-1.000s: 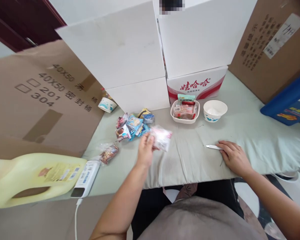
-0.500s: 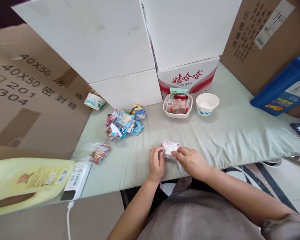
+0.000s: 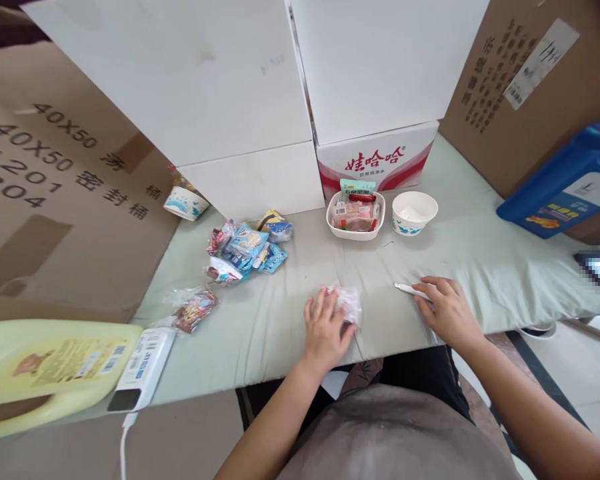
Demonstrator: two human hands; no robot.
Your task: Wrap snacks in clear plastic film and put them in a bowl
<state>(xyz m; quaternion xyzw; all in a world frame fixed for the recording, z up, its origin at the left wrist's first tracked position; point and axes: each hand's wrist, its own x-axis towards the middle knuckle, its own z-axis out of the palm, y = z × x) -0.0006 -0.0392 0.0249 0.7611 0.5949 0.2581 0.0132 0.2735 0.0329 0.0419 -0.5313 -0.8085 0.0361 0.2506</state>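
My left hand (image 3: 325, 327) lies with its fingers spread over a clear crinkled packet (image 3: 350, 303) on the cloth-covered surface, hiding part of it. Off to the right, my right hand (image 3: 445, 308) has its fingers closed around a slim white tool (image 3: 405, 288). The tool's narrow end points left, and its kind is too small to make out. Beyond the hands, a white square bowl (image 3: 356, 235) holds several wrapped snacks. Beside that bowl stands a round white paper bowl (image 3: 414, 223) with a blue pattern.
Several snack packets (image 3: 247, 243) lie in a pile at left, near a separate brown packet (image 3: 196, 310). A white power bank (image 3: 143, 367) with a cable and a yellow jug (image 3: 45, 367) are at front left. White boxes (image 3: 245, 177) stand behind; a blue bottle (image 3: 555, 183) leans at right.
My right hand has left the packet, moved right and now holds the slim white tool. My left hand has changed from pinching the packet's edge to lying flat over it.
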